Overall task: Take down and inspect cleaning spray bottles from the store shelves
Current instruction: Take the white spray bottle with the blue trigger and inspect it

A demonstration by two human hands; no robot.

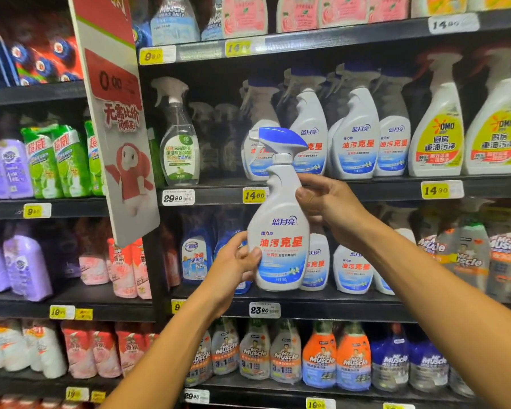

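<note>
A: How many bottles is the person holding?

B: One. A white spray bottle (279,231) with a blue trigger head and red characters on its label, held upright in front of the shelves, off any shelf. The left hand (236,261) wraps its lower side, thumb on the label front. The right hand (326,205) curls its fingers round the back of the neck, just under the trigger.

A: And on the shelf behind it?

B: The middle shelf (366,187) carries more of the same kind (357,134), at least four front faces that I can count, with others in shadow behind. To the right stand two OMO bottles (438,128) with yellow labels. To the left is one clear bottle with a green label (179,143).

A: Lower down?

B: The shelf below has a few more of the white-and-blue bottles, partly hidden by the forearms. The next one down holds a row of Mr Muscle bottles (319,355): about four grey, two orange, two dark blue.

A: The surroundings?

B: A store aisle with dark shelving, yellow and white price tags (254,195) along the edges, refill pouches (56,160) in the left bay, and a red-and-white promo sign (115,113) hanging between the bays.
</note>
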